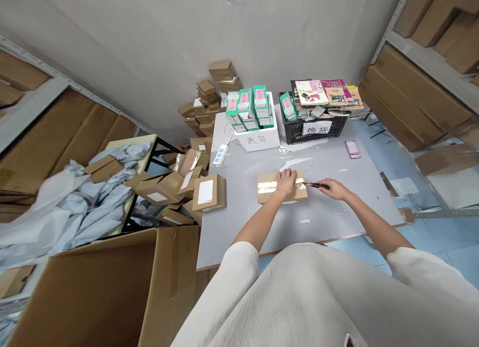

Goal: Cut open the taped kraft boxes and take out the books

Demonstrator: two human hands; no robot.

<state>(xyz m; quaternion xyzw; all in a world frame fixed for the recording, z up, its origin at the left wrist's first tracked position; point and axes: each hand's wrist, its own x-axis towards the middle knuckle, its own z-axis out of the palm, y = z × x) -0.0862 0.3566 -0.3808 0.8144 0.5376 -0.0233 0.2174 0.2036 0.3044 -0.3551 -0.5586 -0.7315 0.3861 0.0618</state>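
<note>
A small cardboard box (267, 190) with shiny tape along its top lies on the grey table in front of me. My left hand (286, 182) presses down on the top of this box, its fingers laid over the tape. Closed round the black and red handle of a utility knife (317, 185), my right hand (334, 189) is just right of the box. The knife's tip reaches the taped top near the right end. How far the blade goes into the tape is too small to make out.
Behind the box stand a white bin (258, 140) of green and pink boxes and a black crate (312, 130) of books. A power strip (220, 155) and a carton (210, 192) sit at the left. A phone-like object (352, 149) lies right. A large open carton (175, 267) stands front left.
</note>
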